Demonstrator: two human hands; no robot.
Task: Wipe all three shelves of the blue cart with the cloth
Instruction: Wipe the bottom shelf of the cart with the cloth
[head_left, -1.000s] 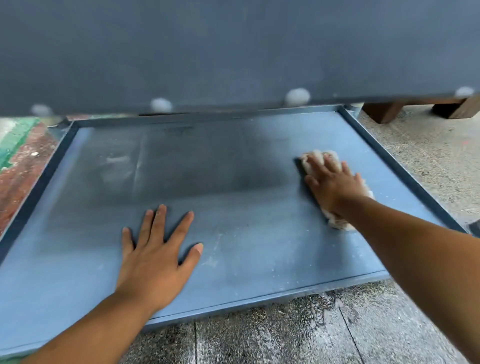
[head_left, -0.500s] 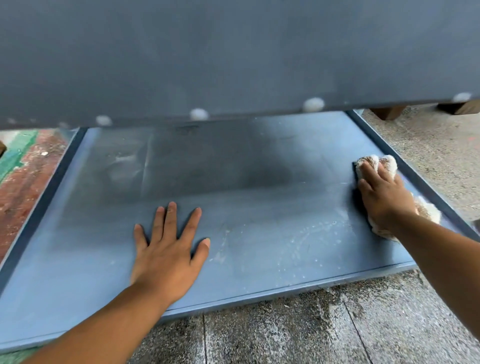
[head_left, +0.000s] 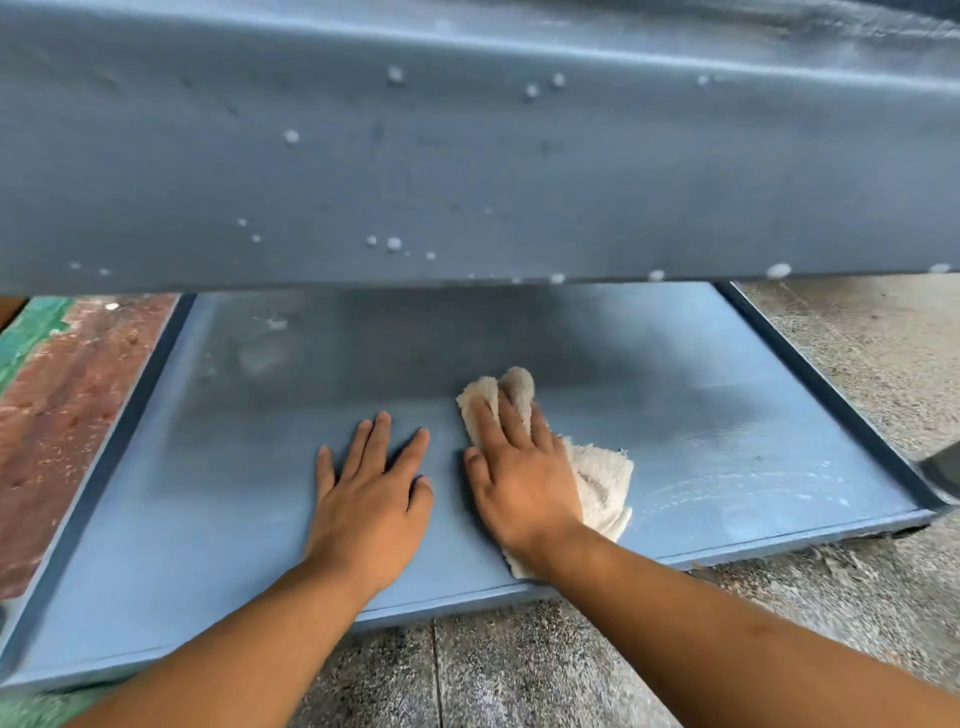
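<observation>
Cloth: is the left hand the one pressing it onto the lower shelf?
No, the cloth lies under the right hand, while the left hand rests flat on the bare shelf beside it.

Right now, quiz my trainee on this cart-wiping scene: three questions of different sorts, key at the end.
1. True or false: the left hand lies flat, fingers spread, on the bare shelf.
2. The cloth is: A) pressed under the right hand; B) lying on the floor; C) draped over the cart's top edge.
3. Fill in: faint wipe streaks show on the shelf's ____ side, seen from the person.
Key: 1 true; 2 A; 3 right.
</observation>
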